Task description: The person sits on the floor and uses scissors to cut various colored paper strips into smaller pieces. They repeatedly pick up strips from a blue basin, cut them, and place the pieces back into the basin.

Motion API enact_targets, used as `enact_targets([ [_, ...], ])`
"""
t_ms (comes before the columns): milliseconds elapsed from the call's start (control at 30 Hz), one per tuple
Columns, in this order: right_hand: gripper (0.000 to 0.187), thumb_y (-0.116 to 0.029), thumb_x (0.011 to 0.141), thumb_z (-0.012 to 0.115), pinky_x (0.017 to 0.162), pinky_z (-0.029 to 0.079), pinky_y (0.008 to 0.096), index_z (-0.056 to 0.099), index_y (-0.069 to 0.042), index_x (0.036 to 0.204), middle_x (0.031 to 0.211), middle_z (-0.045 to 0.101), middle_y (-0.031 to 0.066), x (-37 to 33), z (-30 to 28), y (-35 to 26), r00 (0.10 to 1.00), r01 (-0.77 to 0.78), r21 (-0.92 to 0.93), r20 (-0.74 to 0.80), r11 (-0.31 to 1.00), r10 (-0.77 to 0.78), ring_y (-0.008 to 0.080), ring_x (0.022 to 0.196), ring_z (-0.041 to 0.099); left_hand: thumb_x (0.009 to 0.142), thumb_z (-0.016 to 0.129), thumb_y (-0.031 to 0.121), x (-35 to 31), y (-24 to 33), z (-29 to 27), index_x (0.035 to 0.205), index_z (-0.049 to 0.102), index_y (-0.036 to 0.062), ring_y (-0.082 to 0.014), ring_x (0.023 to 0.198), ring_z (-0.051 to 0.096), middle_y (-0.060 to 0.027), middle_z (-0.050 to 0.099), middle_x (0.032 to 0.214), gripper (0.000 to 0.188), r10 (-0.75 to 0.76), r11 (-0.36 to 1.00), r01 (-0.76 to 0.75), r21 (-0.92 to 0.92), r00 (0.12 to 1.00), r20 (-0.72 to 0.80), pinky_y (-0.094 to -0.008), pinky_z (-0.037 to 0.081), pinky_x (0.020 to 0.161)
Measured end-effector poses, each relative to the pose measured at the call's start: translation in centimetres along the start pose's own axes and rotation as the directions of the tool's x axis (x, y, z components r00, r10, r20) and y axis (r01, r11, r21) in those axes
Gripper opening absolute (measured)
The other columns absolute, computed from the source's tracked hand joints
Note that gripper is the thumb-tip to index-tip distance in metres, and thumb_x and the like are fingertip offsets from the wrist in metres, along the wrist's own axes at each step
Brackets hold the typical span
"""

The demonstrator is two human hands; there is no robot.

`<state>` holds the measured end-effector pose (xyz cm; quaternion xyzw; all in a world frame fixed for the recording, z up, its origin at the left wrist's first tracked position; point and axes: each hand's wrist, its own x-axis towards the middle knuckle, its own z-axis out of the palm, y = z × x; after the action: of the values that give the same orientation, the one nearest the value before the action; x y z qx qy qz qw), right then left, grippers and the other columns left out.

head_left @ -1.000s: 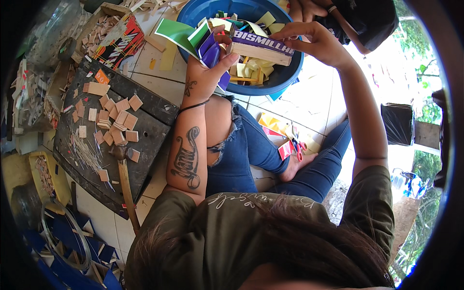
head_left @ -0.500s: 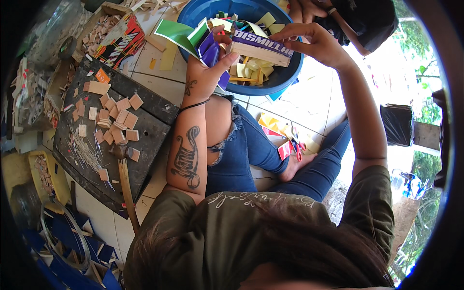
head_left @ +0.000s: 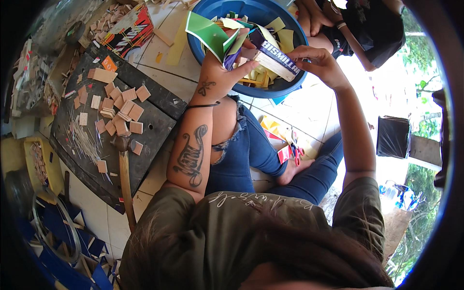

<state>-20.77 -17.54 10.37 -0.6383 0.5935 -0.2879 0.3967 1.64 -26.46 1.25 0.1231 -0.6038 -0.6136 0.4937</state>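
Observation:
A pale wooden block (head_left: 275, 65) is held over the blue tub (head_left: 198, 24), its right end tilted down. Along its upper side lies a purple strip (head_left: 273, 50) with white lettering. My left hand (head_left: 226, 71) is closed around the block's left end. The same hand keeps several glossy sheets, one a green sheet (head_left: 205, 33) and others purple, against the palm. At the block's right end, my right hand (head_left: 320, 64) pinches the strip and wood between thumb and fingers. Yellow and green paper pieces fill the tub below.
A dark board (head_left: 154, 116) at left bears several small wooden tiles (head_left: 128, 107), thin wires and a hammer (head_left: 124, 176). Red-handled scissors (head_left: 296, 150) lie by my foot on coloured scraps. Another person (head_left: 362, 29) sits at the far right. Blue-and-wood pieces (head_left: 87, 237) pile at lower left.
Both hands and the block have shifted slightly right and nearer in the view, and the block tilts more. The green sheet has moved right with my left hand. The other person's arm has shifted.

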Motion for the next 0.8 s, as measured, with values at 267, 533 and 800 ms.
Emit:
enact_targets([
  [267, 0.027, 0.001, 0.079, 0.057, 0.084, 0.042, 0.0262, 0.064, -0.006, 0.104, 0.1, 0.063, 0.0069, -0.19, -0.11, -0.12, 1.0, 0.006, -0.005, 0.01, 1.0, -0.006, 0.0145, 0.091, 0.057, 0.069, 0.071, 0.003, -0.11, 0.28, -0.03, 0.121, 0.048, 0.0058, -0.0085, 0.077, 0.051, -0.0032, 0.057, 0.093, 0.057, 0.001, 1.0, -0.002, 0.03, 1.0, 0.016, -0.0211, 0.041, 0.064],
  [533, 0.028, 0.003, 0.078, 0.057, 0.085, 0.043, 0.0274, 0.065, -0.007, 0.103, 0.1, 0.063, 0.0072, -0.3, -0.18, -0.09, 1.0, 0.019, 0.003, 0.012, 1.0, -0.019, 0.0153, 0.092, 0.057, 0.069, 0.071, 0.004, -0.07, 0.21, -0.06, 0.12, 0.049, 0.0058, -0.0084, 0.075, 0.049, -0.0027, 0.057, 0.093, 0.056, 0.012, 0.999, -0.013, 0.04, 1.0, 0.022, -0.0212, 0.041, 0.063],
  [800, 0.029, 0.003, 0.078, 0.056, 0.082, 0.044, 0.0266, 0.065, -0.008, 0.103, 0.1, 0.063, 0.007, -0.24, -0.33, 0.08, 0.999, 0.047, 0.005, 0.025, 0.999, -0.047, 0.0149, 0.091, 0.057, 0.069, 0.071, 0.005, -0.02, 0.19, -0.05, 0.119, 0.05, 0.0059, -0.0086, 0.073, 0.048, -0.0023, 0.057, 0.092, 0.054, 0.045, 0.996, -0.047, 0.075, 0.999, 0.022, -0.0213, 0.041, 0.062],
])
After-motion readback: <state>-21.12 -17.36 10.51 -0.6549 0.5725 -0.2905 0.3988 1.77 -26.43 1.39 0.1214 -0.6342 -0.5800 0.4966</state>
